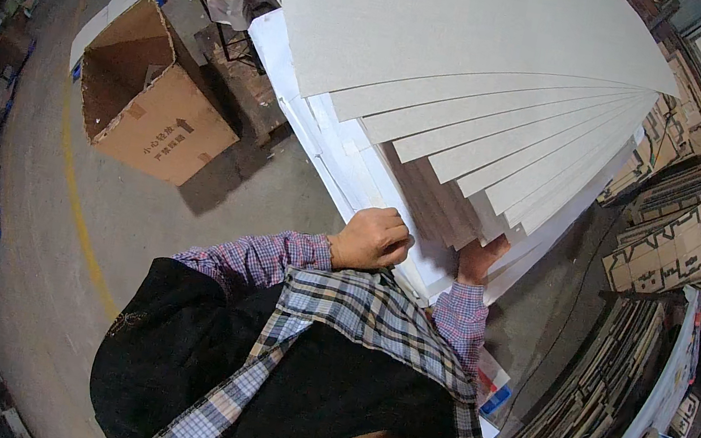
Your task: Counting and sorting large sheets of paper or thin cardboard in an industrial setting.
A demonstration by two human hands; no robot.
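At lower centre the left hand point(376, 239) is closed over the near edge of a stack of white sheets point(479, 84), and the right hand point(479, 258) grips that edge from below, fingers curled. The sheets fill the upper centre, pale and stiff; the top dozen or so are fanned apart, the rest below still lie flat. An open carton point(151, 99) stands at upper left.

Fanned sheets point(485, 49): matt, smooth white card. Box point(161, 123): rough brown corrugated cardboard. Floor point(216, 208): dull grey concrete. Sleeves point(259, 255): checked woven cloth.

Both hands point(419, 247) on fanned white sheets point(507, 143); open cardboard box point(155, 99) nearby
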